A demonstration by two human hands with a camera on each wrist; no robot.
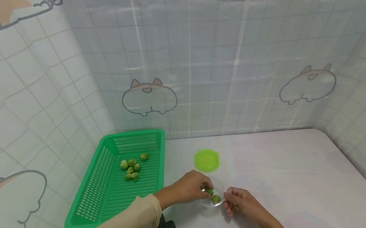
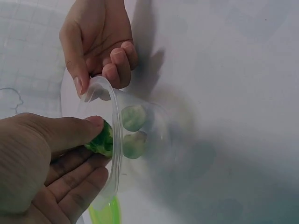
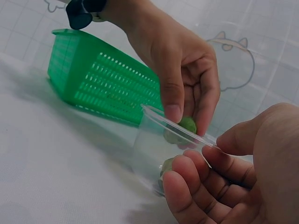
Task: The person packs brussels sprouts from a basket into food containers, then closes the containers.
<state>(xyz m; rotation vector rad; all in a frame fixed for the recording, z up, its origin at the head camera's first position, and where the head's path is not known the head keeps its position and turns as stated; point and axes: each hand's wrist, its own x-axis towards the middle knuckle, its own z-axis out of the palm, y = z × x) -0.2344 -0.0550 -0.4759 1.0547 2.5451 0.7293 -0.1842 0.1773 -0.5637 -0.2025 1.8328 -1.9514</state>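
Note:
My left hand [image 1: 188, 187] pinches a Brussels sprout [image 2: 102, 140] between thumb and fingers at the mouth of a clear plastic cup [image 3: 152, 135]. Two more sprouts [image 2: 134, 117] show through the cup's wall in the left wrist view. My right hand [image 1: 244, 203] pinches the cup's rim between thumb and index finger, its other fingers curled beside the wall. The cup stands on the white table [image 1: 285, 181]. Several sprouts [image 1: 130, 170] lie in a green basket [image 1: 162, 144] at the left.
A light green round lid [image 1: 206, 160] lies on the table just beyond the cup. The basket's near right corner is beneath my left forearm. A black strapped device [image 1: 166, 226] sits at my left wrist. Patterned curtains [image 1: 215, 66] enclose the table's back and sides.

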